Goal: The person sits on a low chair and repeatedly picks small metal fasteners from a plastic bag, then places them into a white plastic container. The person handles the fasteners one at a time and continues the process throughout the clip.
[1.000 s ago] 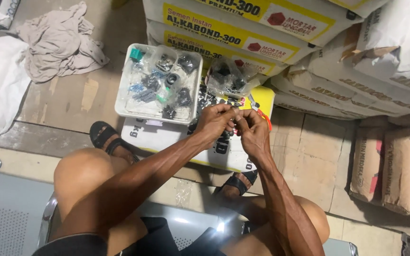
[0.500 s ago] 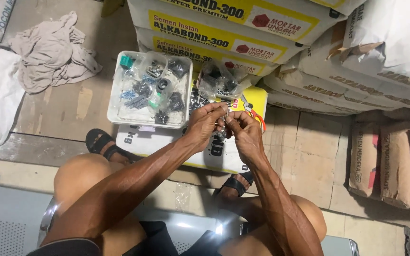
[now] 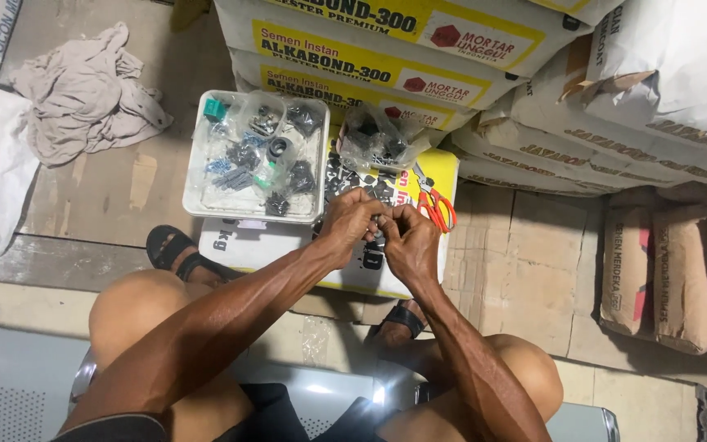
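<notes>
seated person, bare knees apart, both forearms reaching forward and down. left hand (image 3: 352,223) and right hand (image 3: 407,239) meet fingertip to fingertip, pinched together on a small dark part (image 3: 380,221) held between them. the part is almost wholly covered by the fingers; its shape, long axis and which way it points cannot be told. it sits just above the front edge of a flat white and yellow sack (image 3: 288,250) lying on the floor, which serves as a work surface.

on that sack, just left of the hands, a shallow white plastic tray (image 3: 198,164), square with rounded corners, glossy rim. it holds clear crinkled bags of small dark metal hardware, some bluish pieces and one teal block. beside the tray, behind the hands, a loose clear plastic bag (image 3: 378,139) of dark fittings, mouth open, with more dark pieces scattered near it. scissors (image 3: 434,205) with orange-red handles lie just right of the right hand, handles toward the person, blades pointing away.

behind: stacked paper cement sacks (image 3: 533,98), matte, creased, yellow-banded. a rumpled grey cloth (image 3: 83,90) on bare concrete at left. dark sandals (image 3: 175,250) on both feet. pale metal bench (image 3: 10,393) under the person.
</notes>
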